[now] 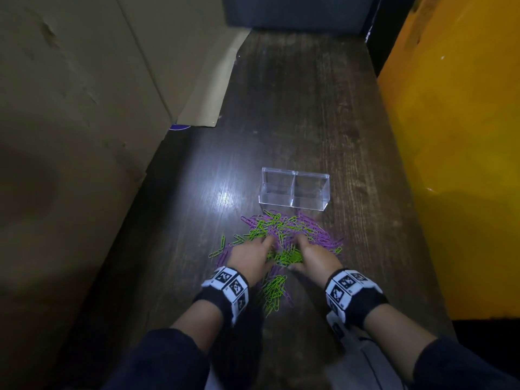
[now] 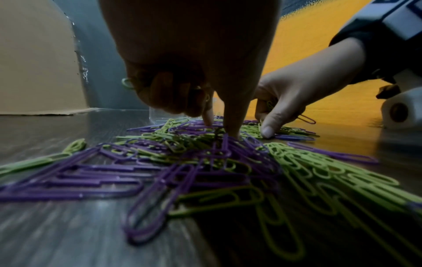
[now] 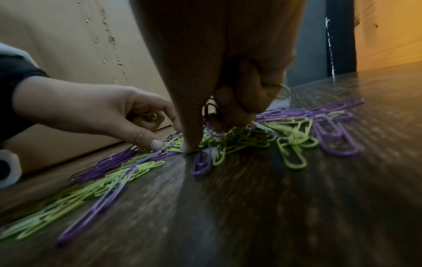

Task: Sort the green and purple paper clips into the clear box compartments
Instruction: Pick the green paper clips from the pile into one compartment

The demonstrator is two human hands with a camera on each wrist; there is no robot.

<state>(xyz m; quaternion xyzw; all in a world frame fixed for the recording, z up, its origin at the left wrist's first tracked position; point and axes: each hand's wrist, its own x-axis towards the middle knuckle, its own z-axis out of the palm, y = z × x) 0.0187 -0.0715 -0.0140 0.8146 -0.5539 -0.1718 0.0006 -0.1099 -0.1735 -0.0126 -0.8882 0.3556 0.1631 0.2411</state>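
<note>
A mixed pile of green and purple paper clips (image 1: 281,235) lies on the dark wooden table (image 1: 295,108), just in front of the clear two-compartment box (image 1: 294,190), whose compartments hold nothing. Both hands are down in the pile. My left hand (image 1: 267,247) has its fingers curled around green clips (image 2: 126,84), with a fingertip (image 2: 209,122) and the thumb touching the heap (image 2: 205,162). My right hand (image 1: 299,243) also holds clips in its curled fingers; a green clip (image 3: 277,88) loops out of them. Its thumb (image 3: 191,144) presses on the table beside the clips (image 3: 294,137).
A large cardboard box (image 1: 84,108) walls the left side and a yellow surface (image 1: 464,136) the right. A dark panel (image 1: 295,9) closes the far end. Bare tabletop stretches beyond the clear box.
</note>
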